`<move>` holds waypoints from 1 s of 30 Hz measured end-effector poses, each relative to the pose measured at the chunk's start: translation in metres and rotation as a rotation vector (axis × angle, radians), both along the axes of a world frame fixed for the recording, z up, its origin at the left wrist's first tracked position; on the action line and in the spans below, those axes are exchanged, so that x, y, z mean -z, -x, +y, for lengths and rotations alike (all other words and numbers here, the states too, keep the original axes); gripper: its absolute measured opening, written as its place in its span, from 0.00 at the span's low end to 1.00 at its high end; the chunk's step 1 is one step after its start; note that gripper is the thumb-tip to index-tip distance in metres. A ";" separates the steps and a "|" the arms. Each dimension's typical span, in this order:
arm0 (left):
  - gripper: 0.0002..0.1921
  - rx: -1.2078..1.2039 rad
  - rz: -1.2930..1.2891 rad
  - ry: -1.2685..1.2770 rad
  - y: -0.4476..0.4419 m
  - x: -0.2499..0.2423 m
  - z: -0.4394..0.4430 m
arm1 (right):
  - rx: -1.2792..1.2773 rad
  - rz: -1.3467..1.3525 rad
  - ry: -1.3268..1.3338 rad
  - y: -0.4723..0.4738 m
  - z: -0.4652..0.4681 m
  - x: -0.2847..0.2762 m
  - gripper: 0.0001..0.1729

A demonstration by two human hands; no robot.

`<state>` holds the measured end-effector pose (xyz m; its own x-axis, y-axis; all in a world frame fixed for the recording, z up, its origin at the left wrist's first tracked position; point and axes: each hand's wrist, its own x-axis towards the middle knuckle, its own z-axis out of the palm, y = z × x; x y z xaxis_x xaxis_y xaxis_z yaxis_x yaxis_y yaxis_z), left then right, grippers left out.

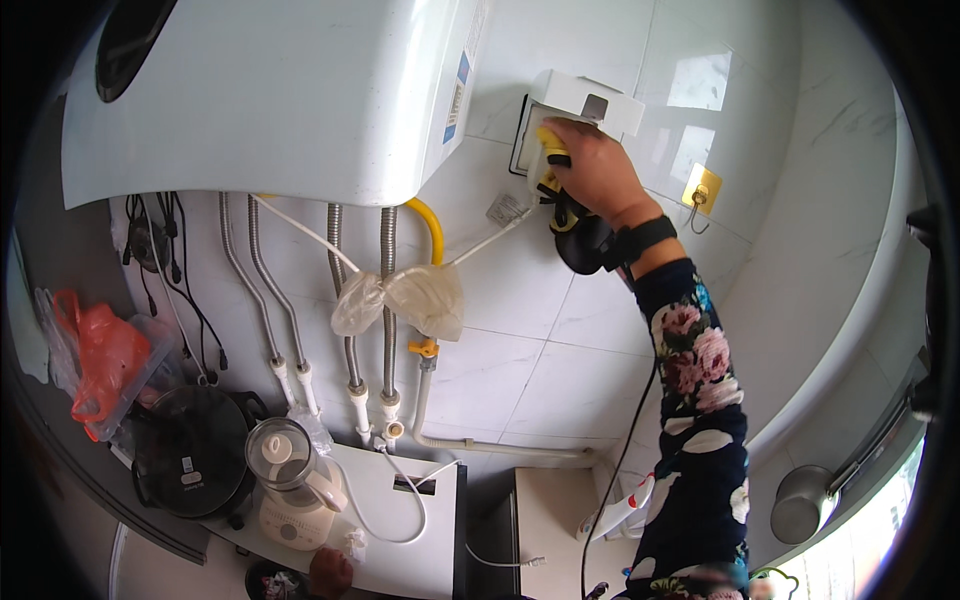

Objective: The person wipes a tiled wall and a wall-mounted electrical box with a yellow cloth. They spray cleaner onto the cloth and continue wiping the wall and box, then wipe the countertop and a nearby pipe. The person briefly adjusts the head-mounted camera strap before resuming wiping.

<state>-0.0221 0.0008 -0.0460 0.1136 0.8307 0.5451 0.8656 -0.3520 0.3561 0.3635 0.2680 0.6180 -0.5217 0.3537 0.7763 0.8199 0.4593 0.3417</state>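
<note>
My right hand (600, 169) is at the wall with its fingers on a yellow-and-black object (553, 142), whose exact kind I cannot tell. It covers part of a white wall socket box (529, 135) with a raised cover. A black rounded thing (583, 246) hangs below the palm, beside my wrist. From the box a white cord (491, 241) runs down left, past a crumpled clear plastic bag (426, 300). Low in the view, my left hand (331, 574) is curled at the front edge of the white counter (405, 517); its fingertips are hidden.
A white water heater (255, 97) hangs at upper left, above metal hoses (388, 262) and a yellow gas pipe (431, 225). The counter holds a blender (289, 480) and a black electric pan (195, 450). At right are a wall hook (699, 199) and a metal pot (802, 506).
</note>
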 end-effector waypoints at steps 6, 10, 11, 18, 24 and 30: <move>0.08 -0.018 0.001 0.042 -0.006 -0.021 -0.007 | -0.122 0.269 -0.094 -0.022 0.007 0.026 0.31; 0.08 -0.005 0.007 0.070 -0.007 -0.029 -0.004 | 0.012 0.262 -0.315 -0.020 0.004 0.042 0.29; 0.08 0.003 -0.009 0.058 -0.007 -0.030 -0.004 | 0.029 0.305 -0.336 -0.016 0.003 0.045 0.28; 0.08 0.002 0.024 0.067 -0.008 -0.030 -0.005 | -0.148 -0.103 -0.496 0.015 0.008 0.021 0.20; 0.09 -0.015 -0.010 0.060 -0.008 -0.026 -0.003 | 0.064 -0.223 -0.236 0.010 0.010 -0.012 0.18; 0.08 -0.003 -0.029 0.089 -0.008 -0.029 -0.004 | 0.080 -0.328 -0.303 0.010 0.018 -0.038 0.21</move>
